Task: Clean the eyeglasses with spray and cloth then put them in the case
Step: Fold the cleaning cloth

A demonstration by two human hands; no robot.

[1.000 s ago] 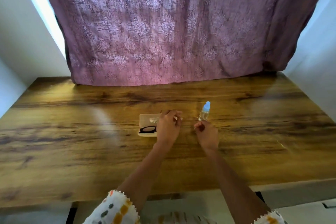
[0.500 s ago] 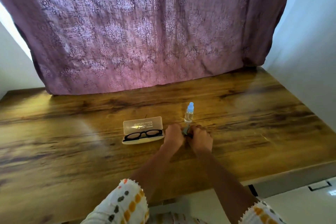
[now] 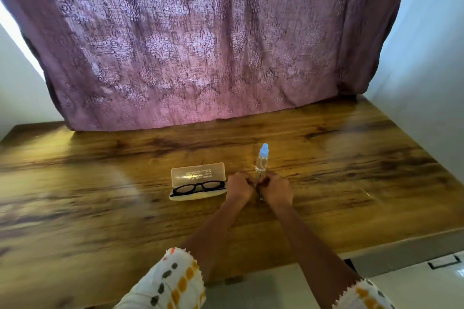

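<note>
Black-framed eyeglasses (image 3: pixel 199 187) lie in the open translucent case (image 3: pixel 198 175), whose lid stands up behind them. Just right of the case, my left hand (image 3: pixel 239 187) and my right hand (image 3: pixel 277 189) are pressed together on the table. Both are closed on a thin grey cloth (image 3: pixel 260 192), of which only a sliver shows between them. A small clear spray bottle (image 3: pixel 262 159) with a blue cap stands upright right behind my hands.
The wooden table (image 3: pixel 100 208) reaches to a purple patterned curtain (image 3: pixel 200 45) at the back. White walls stand on both sides, and the table's near edge runs bottom right.
My left hand left the case and moved right to meet my right hand at the cloth. The glasses in the case are now uncovered. The view swung left.
</note>
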